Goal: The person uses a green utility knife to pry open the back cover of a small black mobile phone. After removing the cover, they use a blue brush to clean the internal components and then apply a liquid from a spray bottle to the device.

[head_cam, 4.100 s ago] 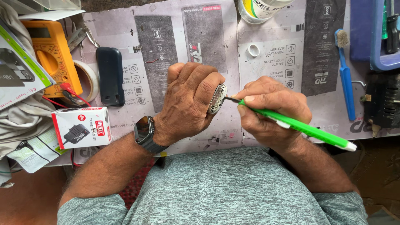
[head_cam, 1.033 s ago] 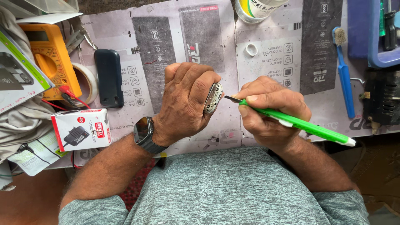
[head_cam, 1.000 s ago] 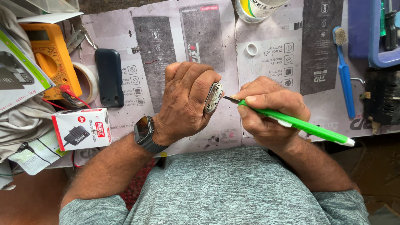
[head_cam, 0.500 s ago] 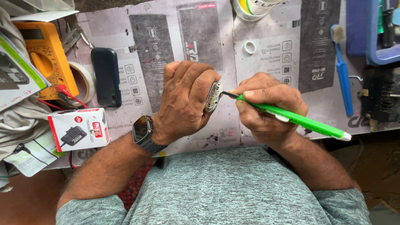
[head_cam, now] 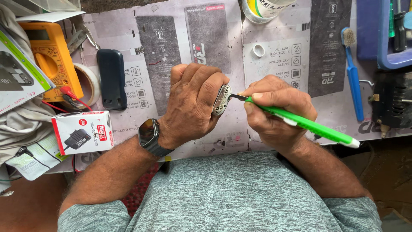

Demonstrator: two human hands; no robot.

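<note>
Gripping small silver phone part edge-on in closed left hand, long axis running near to far. Pinching green screwdriver in closed right hand, tip pointing left, touching part's right face.

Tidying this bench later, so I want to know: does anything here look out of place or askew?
Mostly clutter. The small white cap lies loose apart from the bottle, and the blue toothbrush sits among tools. The left hand holds the small casing steady.
</note>
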